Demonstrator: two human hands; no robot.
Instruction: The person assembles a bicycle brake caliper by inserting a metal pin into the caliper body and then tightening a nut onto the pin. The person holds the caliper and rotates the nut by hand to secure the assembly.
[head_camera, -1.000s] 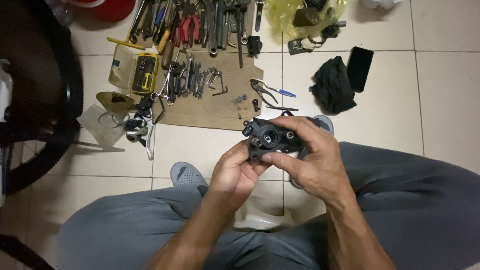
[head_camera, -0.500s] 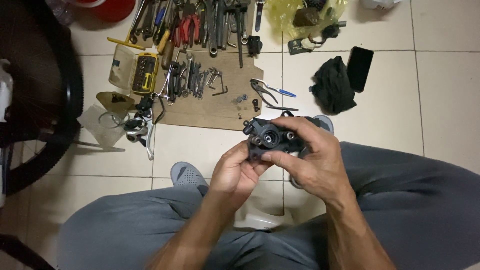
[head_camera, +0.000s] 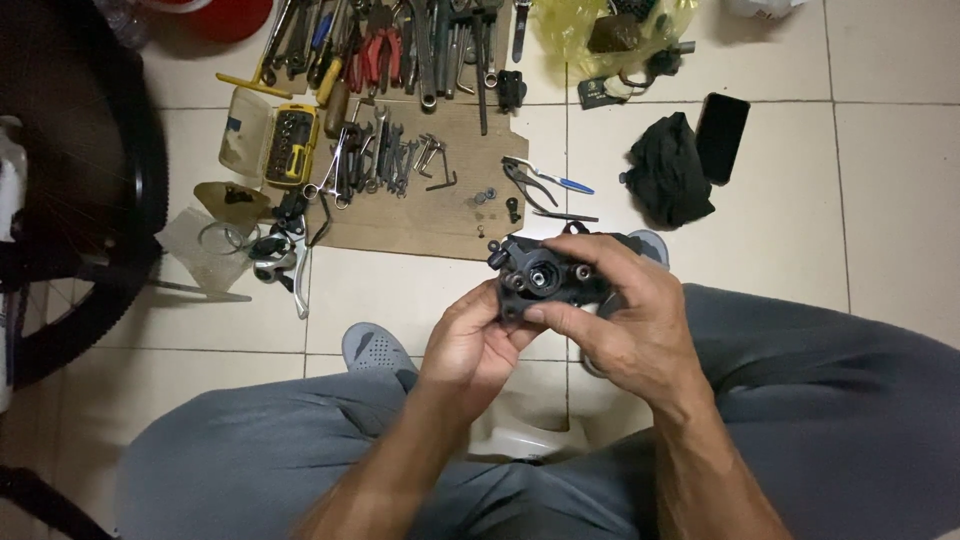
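Matt black metal brake caliper (head_camera: 548, 275). Bare steel wrenches (head_camera: 385, 160) lie on rough brown cardboard (head_camera: 420, 215). Glossy cream floor tiles (head_camera: 890, 200); crumpled black cloth (head_camera: 668, 172).

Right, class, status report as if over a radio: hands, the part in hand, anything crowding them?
Left hand and right hand both gripping black mechanical part. Part held above the knees, off the floor. Nothing crowding; pliers on cardboard sheet beyond.

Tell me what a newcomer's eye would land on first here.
First, the black metal mechanical part at centre, gripped by the left hand from below and the right hand from the side. Next, the flat brown cardboard sheet beyond it, strewn with wrenches. A black bicycle tyre curves along the left edge.
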